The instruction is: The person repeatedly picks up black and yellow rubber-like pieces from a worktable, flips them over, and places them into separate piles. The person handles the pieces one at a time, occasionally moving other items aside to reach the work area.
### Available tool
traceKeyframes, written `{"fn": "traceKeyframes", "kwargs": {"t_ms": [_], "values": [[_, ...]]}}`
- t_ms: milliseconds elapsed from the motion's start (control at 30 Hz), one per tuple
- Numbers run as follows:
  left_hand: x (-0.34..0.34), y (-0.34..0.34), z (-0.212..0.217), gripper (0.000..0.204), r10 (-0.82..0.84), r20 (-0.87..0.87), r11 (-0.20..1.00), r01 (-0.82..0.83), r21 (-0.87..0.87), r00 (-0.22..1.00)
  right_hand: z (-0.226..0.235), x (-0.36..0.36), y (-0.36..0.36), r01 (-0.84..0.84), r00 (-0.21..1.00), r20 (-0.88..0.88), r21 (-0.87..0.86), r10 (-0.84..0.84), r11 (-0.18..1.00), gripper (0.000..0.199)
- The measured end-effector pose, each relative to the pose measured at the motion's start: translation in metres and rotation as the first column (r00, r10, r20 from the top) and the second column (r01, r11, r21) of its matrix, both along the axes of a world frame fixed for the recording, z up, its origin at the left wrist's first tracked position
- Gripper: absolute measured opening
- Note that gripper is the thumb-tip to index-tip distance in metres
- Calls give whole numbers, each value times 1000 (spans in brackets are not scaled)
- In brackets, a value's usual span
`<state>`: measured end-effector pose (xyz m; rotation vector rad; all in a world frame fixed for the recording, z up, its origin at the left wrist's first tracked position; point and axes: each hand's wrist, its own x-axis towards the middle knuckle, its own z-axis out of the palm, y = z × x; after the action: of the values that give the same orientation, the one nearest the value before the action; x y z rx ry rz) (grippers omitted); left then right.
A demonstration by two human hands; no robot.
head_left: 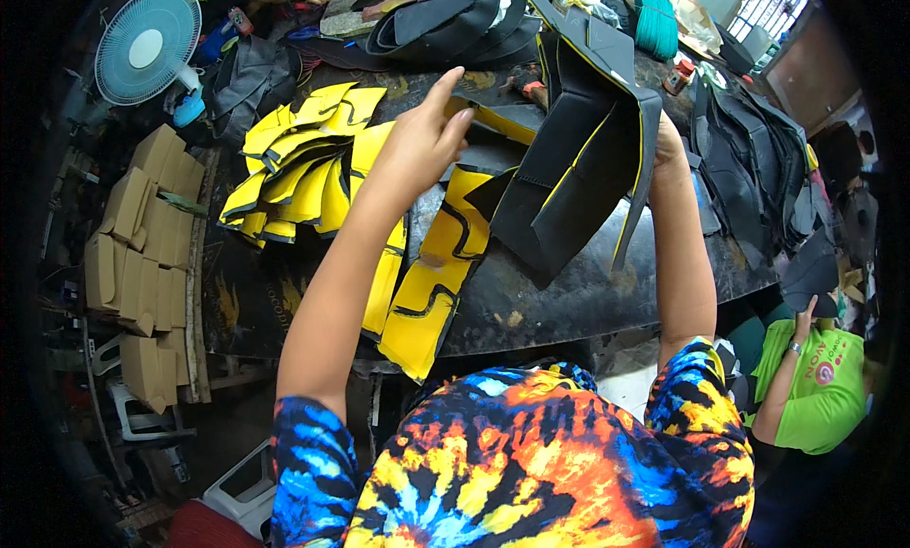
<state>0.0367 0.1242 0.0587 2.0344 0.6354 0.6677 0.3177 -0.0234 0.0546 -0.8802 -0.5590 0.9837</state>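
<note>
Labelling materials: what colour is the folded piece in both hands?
Black with thin yellow edging, folded piece; clearest in the head view.

One fan (147, 44), one green cord spool (654, 22), two cardboard stacks (142, 254).

A pale blue electric fan (147, 44) stands at about ten o'clock, beyond the edge of the dark surface (569, 301). Flat brown cardboard pieces (142, 254) are stacked at nine o'clock, leaning beside the surface's left edge. White plastic stools (248, 486) sit on the floor near seven o'clock. A teal coil of cord (656, 23) lies at one o'clock, with heaps of dark grey cut pieces (749, 169) spreading toward three o'clock. A person in a green shirt (820, 387) sits at four o'clock.
</note>
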Motion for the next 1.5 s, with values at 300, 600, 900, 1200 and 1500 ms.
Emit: {"fn": "traceKeyframes", "kwargs": {"t_ms": [300,600,900,1200,1500], "values": [[-7,-38,-73,45,69,5,987,-69,143,998,-9,23,-50,52,997,53,69,-56,996,37],[-52,-17,-77,18,299,-64,954,-297,42,952,-5,58,-103,349,937,-39,143,-347,926,38],[8,19,-43,55,279,98,923,-295,245,955,-33,123,-138,524,835,290,-163,-467,836,52],[28,69,-58,29,345,382,938,-331,-105,857,-28,20,-81,28,901,424,-271,93,962,55],[-56,25,48,44,94,684,996,-78,-53,723,-34,17,59,127,613,741,-433,272,893,89]]}}
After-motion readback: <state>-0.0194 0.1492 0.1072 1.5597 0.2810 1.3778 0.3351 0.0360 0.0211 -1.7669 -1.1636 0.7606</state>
